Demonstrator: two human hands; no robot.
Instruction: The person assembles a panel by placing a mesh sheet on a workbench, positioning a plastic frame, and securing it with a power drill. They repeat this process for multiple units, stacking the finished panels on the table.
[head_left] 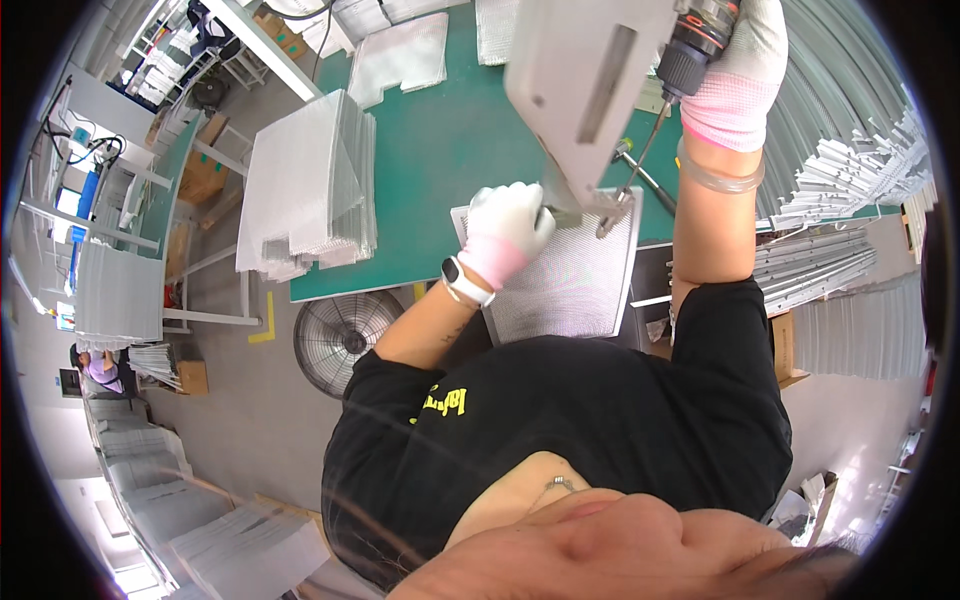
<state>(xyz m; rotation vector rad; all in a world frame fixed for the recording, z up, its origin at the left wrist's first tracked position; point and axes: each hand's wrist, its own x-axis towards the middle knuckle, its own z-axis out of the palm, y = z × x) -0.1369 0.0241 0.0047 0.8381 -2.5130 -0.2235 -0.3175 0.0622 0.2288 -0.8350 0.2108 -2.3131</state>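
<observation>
My right hand (750, 70), in a white knit glove with a pink cuff, is wrapped round a power screwdriver (685, 65) with a black collar. Its long thin bit slants down toward the corner of a framed mesh panel (570, 285). That panel lies at the near table edge, jutting toward my body. My left hand (508, 225), gloved the same way, rests over the panel's far left part with its fingers curled in. What those fingers hold, if anything, is hidden. A grey metal machine arm (575, 100) hangs over the panel, covering part of it.
Stacked mesh sheets (305, 180) stand left on the green table (430, 140), with more sheets (400, 55) behind. A dark-handled tool (650, 182) lies right of the machine arm. Metal strips (850, 180) pile up at right. A floor fan (350, 340) stands below the table's left corner.
</observation>
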